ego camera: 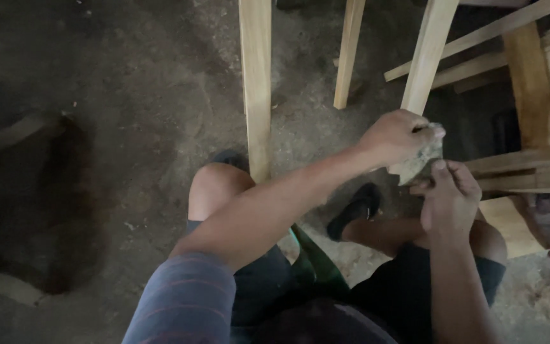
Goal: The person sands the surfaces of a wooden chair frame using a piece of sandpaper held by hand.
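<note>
Across the dusty, sawdust-strewn earthen floor (128,127), a pale unfinished wooden frame of slats and legs (529,83) was seen at the upper right, with one long pale wooden slat (255,83) running down toward the seated person's bare knees. Dark shorts and a dark sandal (354,210) were visible below. In front of the frame, a small crumpled grey-beige piece of sandpaper-like sheet (420,162) was held between both hands. The left hand (399,137) was closed over its top, fingers (431,132) curled on it; the right hand (450,197) was gripping it from beneath.
</note>
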